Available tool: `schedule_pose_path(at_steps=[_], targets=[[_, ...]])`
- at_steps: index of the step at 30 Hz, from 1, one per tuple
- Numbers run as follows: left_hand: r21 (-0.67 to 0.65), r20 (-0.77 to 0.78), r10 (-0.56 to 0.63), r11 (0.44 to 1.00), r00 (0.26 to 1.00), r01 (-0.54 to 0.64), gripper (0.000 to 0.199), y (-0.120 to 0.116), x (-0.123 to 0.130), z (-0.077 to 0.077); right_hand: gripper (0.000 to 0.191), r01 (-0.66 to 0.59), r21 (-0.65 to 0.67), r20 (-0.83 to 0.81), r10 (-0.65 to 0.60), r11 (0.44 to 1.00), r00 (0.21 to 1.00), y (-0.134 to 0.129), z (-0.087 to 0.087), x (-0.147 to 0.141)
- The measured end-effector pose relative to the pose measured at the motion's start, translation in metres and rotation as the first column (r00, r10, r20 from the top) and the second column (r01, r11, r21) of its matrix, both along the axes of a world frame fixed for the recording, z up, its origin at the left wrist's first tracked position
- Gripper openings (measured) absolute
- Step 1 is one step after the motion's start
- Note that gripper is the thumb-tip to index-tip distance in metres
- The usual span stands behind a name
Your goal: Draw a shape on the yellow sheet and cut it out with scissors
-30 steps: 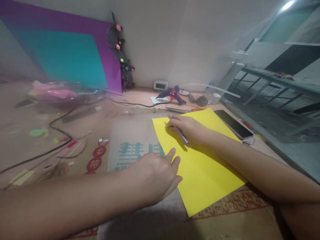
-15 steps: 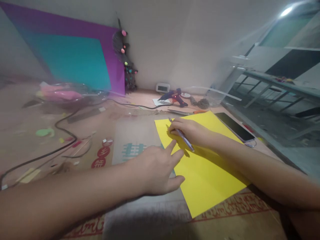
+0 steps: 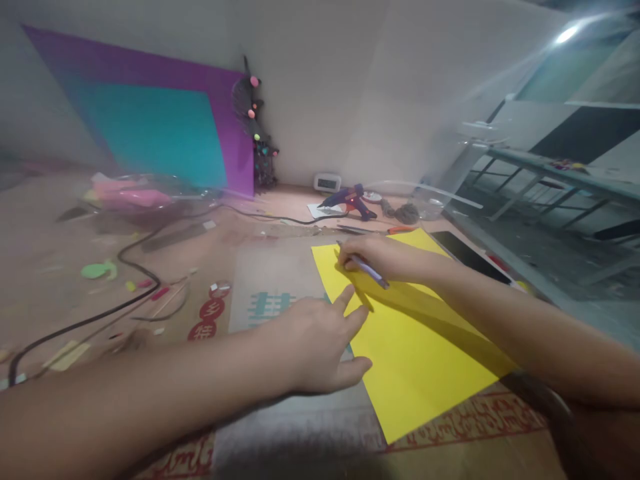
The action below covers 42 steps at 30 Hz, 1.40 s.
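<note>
A yellow sheet of paper (image 3: pixel 425 367) lies at a slant on the table, over a paler sheet with teal marks. My right hand (image 3: pixel 367 257) is closed round a light purple pen (image 3: pixel 371 272) above the paper's far left part. The pen's lower end is beyond my view behind the fingers, so I cannot tell whether its tip touches. My left hand (image 3: pixel 325 343) rests palm down at the paper's left edge, fingers spread, with the fingertips on the yellow sheet. It holds nothing.
A glue gun (image 3: pixel 350 201) with a red light lies at the back beside a small digital clock (image 3: pixel 327 183). Scissors (image 3: pixel 400 229) and a phone (image 3: pixel 467 255) are beyond the paper. A black cord (image 3: pixel 135 263) crosses the left side, among scraps. Purple and teal boards (image 3: pixel 160 133) lean on the wall.
The whole view has shifted slightly, so things sit a little lower and further right. My right hand still holds the pen, now tilted a bit flatter. My left hand stays on the paper's edge.
</note>
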<state>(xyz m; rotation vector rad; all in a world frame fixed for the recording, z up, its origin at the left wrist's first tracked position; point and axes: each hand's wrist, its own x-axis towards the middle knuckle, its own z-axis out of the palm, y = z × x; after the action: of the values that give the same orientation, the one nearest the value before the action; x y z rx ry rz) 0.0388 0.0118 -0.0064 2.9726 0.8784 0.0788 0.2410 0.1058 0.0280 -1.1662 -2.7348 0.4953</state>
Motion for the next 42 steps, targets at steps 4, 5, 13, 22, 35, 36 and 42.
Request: schedule_pose_path(at_steps=[4, 5, 13, 22, 35, 36, 42], targets=[[0.003, 0.001, 0.001, 1.000, 1.000, -0.001, 0.061, 0.000, 0.001, 0.001, 0.017, -0.038, 0.255, -0.023, 0.045, 0.966, 0.999, 0.014, -0.017, -0.007], [0.009, -0.001, 0.003, 1.000, 1.000, -0.003, 0.061, -0.001, 0.001, 0.001, 0.017, -0.030, 0.288, -0.032, 0.041, 0.957, 0.999, 0.018, -0.021, -0.009], [-0.010, -0.023, 0.007, 1.000, 1.000, -0.007, 0.067, -0.001, 0.001, 0.003, 0.013, 0.041, -0.030, -0.035, -0.042, 0.999, 0.999, 0.005, 0.000, 0.002], [0.003, -0.006, -0.005, 1.000, 1.000, 0.005, 0.059, 0.000, 0.001, 0.005, 0.015, -0.087, 0.344, -0.044, 0.109, 0.935, 0.993, 0.038, -0.030, -0.019], [-0.010, -0.022, 0.003, 1.000, 1.000, -0.003, 0.062, 0.001, 0.001, 0.007, 0.019, -0.172, 0.219, -0.088, 0.195, 0.960, 0.977, 0.039, -0.014, -0.036], [-0.013, -0.022, 0.014, 1.000, 1.000, -0.014, 0.063, 0.001, 0.001, 0.006, 0.019, -0.169, 0.240, -0.107, 0.199, 0.956, 0.974, 0.041, -0.019, -0.040], [-0.038, -0.009, 0.025, 0.999, 1.000, -0.025, 0.062, 0.002, 0.000, 0.005, 0.015, -0.162, 0.124, -0.098, 0.175, 0.979, 0.980, 0.043, -0.011, -0.039]])
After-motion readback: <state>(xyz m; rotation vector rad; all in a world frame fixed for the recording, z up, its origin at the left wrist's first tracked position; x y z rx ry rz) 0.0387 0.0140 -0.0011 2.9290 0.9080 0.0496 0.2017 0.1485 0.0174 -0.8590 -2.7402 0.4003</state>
